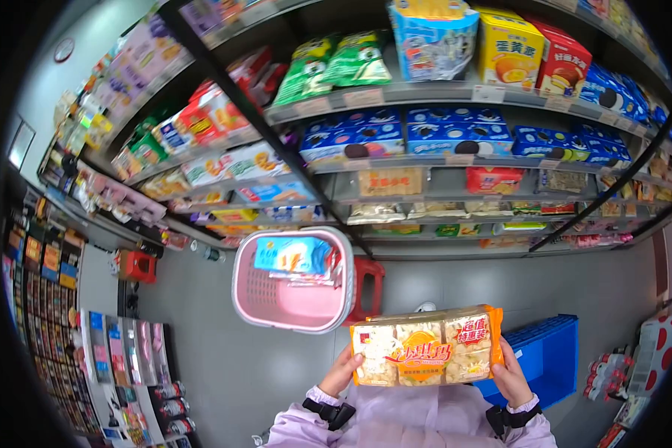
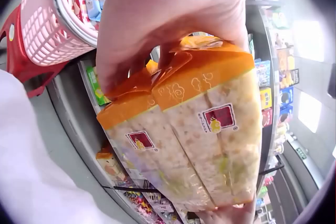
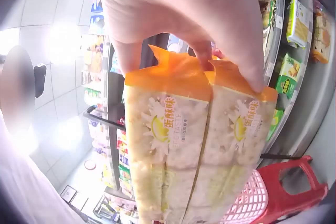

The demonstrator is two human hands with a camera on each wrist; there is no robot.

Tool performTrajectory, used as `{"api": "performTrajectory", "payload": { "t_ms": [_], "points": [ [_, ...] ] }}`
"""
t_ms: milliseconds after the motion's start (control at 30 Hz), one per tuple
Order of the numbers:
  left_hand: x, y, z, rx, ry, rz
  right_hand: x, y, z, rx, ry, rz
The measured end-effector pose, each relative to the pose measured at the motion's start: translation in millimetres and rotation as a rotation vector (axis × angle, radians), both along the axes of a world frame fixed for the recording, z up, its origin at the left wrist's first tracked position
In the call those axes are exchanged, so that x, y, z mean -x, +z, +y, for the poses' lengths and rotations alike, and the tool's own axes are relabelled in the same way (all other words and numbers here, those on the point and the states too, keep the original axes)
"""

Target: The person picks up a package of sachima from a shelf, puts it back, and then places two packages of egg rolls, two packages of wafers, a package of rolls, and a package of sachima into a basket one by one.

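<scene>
In the head view, a large clear pack of sachima (image 1: pixel 425 347) with orange ends is held level in front of the body. My left hand (image 1: pixel 339 372) grips its left end and my right hand (image 1: pixel 512 373) its right end. The left wrist view has the left hand (image 2: pixel 173 8) curled round the crinkled orange wrapper of the pack (image 2: pixel 215 145). Thumb and fingers of the right hand (image 3: pixel 194 14) pinch the opposite orange end of the pack (image 3: pixel 168 129) in the right wrist view.
Ahead, a pink basket (image 1: pixel 248 291) holding a blue snack pack (image 1: pixel 291 255) and other packets rests on a red stool (image 1: pixel 371 287). Shelves (image 1: pixel 425 93) of boxed and bagged snacks rise beyond it. A blue crate (image 1: pixel 562 355) sits on the floor near my right hand.
</scene>
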State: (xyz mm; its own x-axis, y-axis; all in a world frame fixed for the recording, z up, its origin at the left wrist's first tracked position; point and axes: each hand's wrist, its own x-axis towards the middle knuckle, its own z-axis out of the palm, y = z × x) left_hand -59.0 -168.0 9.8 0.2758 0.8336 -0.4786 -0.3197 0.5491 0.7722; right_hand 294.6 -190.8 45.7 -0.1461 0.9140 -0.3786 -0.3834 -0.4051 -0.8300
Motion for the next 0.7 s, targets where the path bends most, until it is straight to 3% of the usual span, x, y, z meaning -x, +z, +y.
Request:
{"api": "performTrajectory", "payload": {
  "t_ms": [200, 433, 700],
  "points": [
    [37.0, 21.3, -64.3, 0.026, 0.105, 0.059, 42.1, 8.6, -21.0, 0.125, 0.15, 0.111],
    [106.7, 15.3, -124.8, 0.088, 0.272, 0.026, 114.6, 2.3, -31.8, 0.1, 0.279, 0.098],
    [262.2, 2.1, -186.5, -0.015, 0.505, 0.0, 291.7, 1.4, -30.1, 0.056, 0.487, 0.059]
  ]
}}
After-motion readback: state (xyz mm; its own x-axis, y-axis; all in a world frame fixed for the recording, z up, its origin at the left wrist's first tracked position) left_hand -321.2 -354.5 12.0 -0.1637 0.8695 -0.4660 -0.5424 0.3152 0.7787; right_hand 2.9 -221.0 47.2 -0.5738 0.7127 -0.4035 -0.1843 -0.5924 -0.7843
